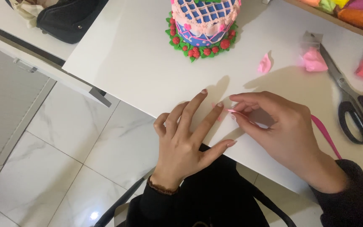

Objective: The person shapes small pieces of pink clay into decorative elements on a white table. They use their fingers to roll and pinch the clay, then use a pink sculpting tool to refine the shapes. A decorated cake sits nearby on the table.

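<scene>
A small, thin pink clay piece [231, 111] is sitting at the white table's [139, 67] near edge, and the right hand [280, 126] is pinching it between thumb and fingertips. The left hand [185, 136] is lying flat and open beside it, holding nothing. Black-handled scissors [353, 105] are resting well to the right.

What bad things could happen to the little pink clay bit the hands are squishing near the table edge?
The tiny pink clay piece sits under the left hand and right hand, close to the white table edge, so it might slip off onto the floor. It looks thin and could tear. The open scissors lie close to the right arm; a sleeve could bump them.
</scene>
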